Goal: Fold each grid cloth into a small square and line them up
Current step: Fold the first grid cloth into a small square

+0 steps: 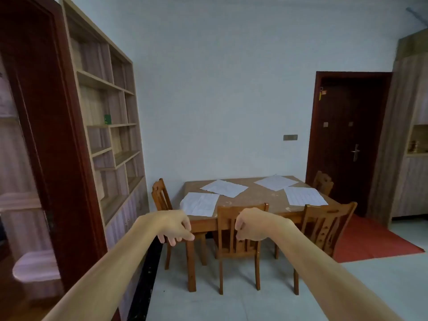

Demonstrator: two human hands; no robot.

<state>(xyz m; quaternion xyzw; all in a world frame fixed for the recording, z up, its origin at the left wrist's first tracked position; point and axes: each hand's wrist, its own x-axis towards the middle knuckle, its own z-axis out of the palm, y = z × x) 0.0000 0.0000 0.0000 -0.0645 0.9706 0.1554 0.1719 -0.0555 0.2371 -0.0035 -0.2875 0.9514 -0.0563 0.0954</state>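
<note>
Wooden shelving (108,126) fills the left wall, but our work is at the table (261,202), where four grid cloths (224,188) lie flat and unfolded, well apart. We judge the step to be the approach: go round the near chair (238,228), start with the nearest cloth, and match corners before creasing. Our left hand (176,225) and right hand (251,225) hang ahead, fingers loosely curled, holding nothing. One shelf compartment holds a small green box (107,119).

A home dining room: beyond the fingers (172,240), a wooden worktop (261,200) ringed by chairs (229,218); open shelves (108,126) left, dark door (347,140) right.
</note>
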